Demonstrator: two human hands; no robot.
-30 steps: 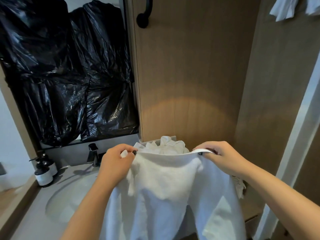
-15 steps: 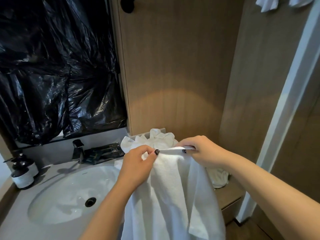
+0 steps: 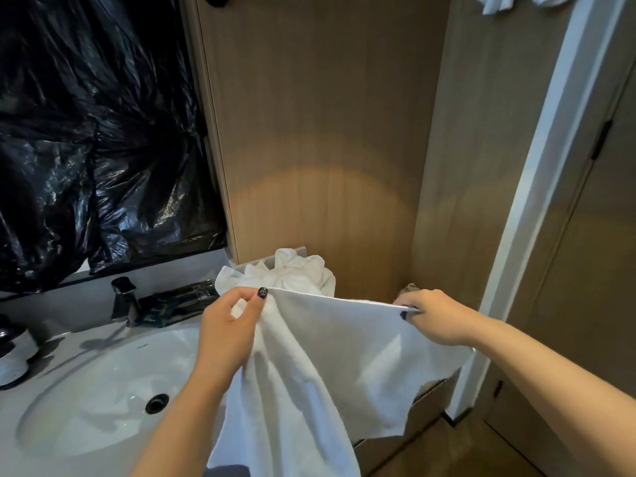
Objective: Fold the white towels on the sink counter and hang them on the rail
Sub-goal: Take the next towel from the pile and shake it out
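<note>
Left of the grip lie the oval white basin (image 3: 103,390) set in the grey sink counter (image 3: 51,342) and the dark metal tap (image 3: 124,299). The left hand (image 3: 229,332) pinches one end of the top hem of a soft white terry towel (image 3: 330,366), thumb pressed over bunched cloth. Between the two grips the hem runs taut and nearly straight; below it the towel hangs in loose folds, off the counter. Just behind the hem a crumpled pile of white towels (image 3: 292,275) waits on the counter. The right hand (image 3: 433,315) pinches the other end of the hem, fingers curled round it.

The step in hand looks like spreading the towel open for its first fold. Next, the hands likely need to bring the two corners together evenly, keeping the hem level so the halves match.
</note>
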